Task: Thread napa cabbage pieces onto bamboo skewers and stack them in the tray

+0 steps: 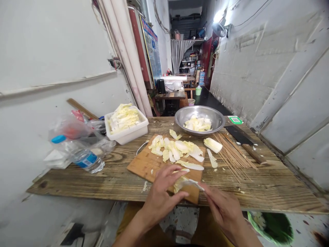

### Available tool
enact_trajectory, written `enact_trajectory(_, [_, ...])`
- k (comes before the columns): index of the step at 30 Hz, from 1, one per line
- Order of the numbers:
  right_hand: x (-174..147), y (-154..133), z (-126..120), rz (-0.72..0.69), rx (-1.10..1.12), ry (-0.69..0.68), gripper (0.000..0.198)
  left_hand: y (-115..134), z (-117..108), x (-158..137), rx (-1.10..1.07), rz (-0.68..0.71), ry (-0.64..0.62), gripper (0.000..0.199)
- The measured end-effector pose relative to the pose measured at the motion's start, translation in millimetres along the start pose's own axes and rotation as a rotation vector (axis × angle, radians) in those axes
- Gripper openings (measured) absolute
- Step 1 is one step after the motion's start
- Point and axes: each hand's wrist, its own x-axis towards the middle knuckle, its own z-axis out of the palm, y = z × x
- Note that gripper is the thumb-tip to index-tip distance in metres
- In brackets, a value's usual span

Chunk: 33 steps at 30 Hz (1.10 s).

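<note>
While the left hand, half-spread, holds one napa cabbage leaf at lower centre, the right hand is curled round one pale strip, perhaps a blade; one cutting board nearly meets the tabletop edge, with room lower left.

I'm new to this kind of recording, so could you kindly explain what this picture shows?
Gladly. There is no machine here, only a person's two bare hands, seen from a camera worn on that person's head, looking forward and down. On the wooden table is a cutting board with cabbage pieces. Beyond it are a white tub and a metal bowl, both holding cabbage; to the right lie thin sticks and a cleaver. The left hand arches around a cabbage leaf; the right hand grips something thin and pale, perhaps a stalk or blade; I cannot tell which.
</note>
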Motion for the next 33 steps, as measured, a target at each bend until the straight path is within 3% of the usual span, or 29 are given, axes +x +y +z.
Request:
enact_trajectory(3, [2.1,-2.5,-0.4,-0.006,-0.005,-0.034,0.041,0.4,1.6,0.7,0.03,0.143,0.042,0.027])
enact_trajectory(7, [3.8,-8.7,-6.9,-0.071,-0.053,-0.028,0.042,6.7,3.5,-0.8,0.021,0.206,0.087,0.024])
enact_trajectory(10, [3.5,-13.8,-10.0,-0.082,-0.049,0.011,0.045,12.4,6.9,-3.7,-0.007,0.13,0.078,0.024])
enact_trajectory(12, [2.4,-15.2,-9.0,-0.018,-0.031,0.012,0.044,14.3,10.2,-4.9,-0.012,0.058,0.019,0.023])
enact_trajectory(17, [1.0,-12.2,-2.4,0.184,0.057,-0.151,0.037,14.4,16.8,-7.7,0.012,-0.007,-0.117,0.015])
enact_trajectory(23, [12.9,-12.0,-4.7,0.383,0.139,-0.352,0.025,25.6,16.8,-11.7,0.245,-0.108,-0.233,0.014])
enact_trajectory(28, [19.9,-2.9,4.4,0.459,0.472,-0.428,0.02,31.6,18.3,-8.3,0.256,-0.121,-0.283,0.019])
enact_trajectory(33, [21.6,17.9,16.0,0.51,0.713,-0.573,0.02,19.1,18.5,-3.3,0.137,-0.237,-0.475,0.016])
